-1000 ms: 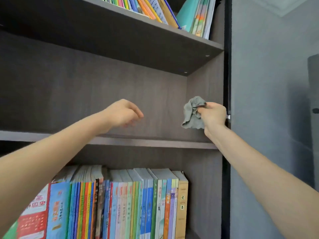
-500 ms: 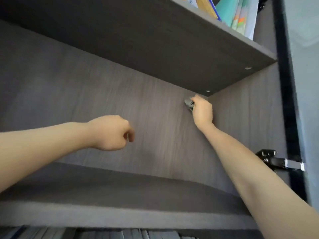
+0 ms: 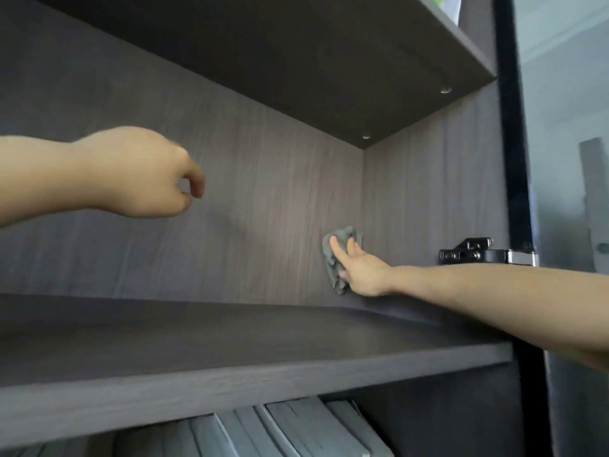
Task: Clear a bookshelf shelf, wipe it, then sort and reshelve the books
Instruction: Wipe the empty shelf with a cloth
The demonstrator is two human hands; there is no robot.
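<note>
Presses a crumpled grey cloth (image 3: pixel 333 263) against the back panel (image 3: pixel 263 192) with the right hand (image 3: pixel 361 272), low in the right rear corner of the cleared shelf (image 3: pixel 230 351). Sits the cloth just above the board and just beside the right side panel (image 3: pixel 428 192). Lays the fingers (image 3: pixel 338 251) straight and slightly spread over the cloth, thumb at its lower edge (pressing flat, not pinching). Reaches in with the right forearm over the shelf's right front corner.

Holds the left hand (image 3: pixel 141 173) up in the air toward the left end of the shelf, well above the board. Curls its fingers in loosely, thumb tip close to the forefinger, with nothing between them.

Shows only dark wood grain along the board from left edge to right. Carries a black metal hinge (image 3: pixel 474 255) on the side panel near the front edge, just above the forearm. Has two round shelf pins (image 3: pixel 446 90) under the upper shelf (image 3: pixel 296 61) along its right edge. Stands a row of books (image 3: pixel 296 427) below the shelf's front edge, only their tops visible.
</note>
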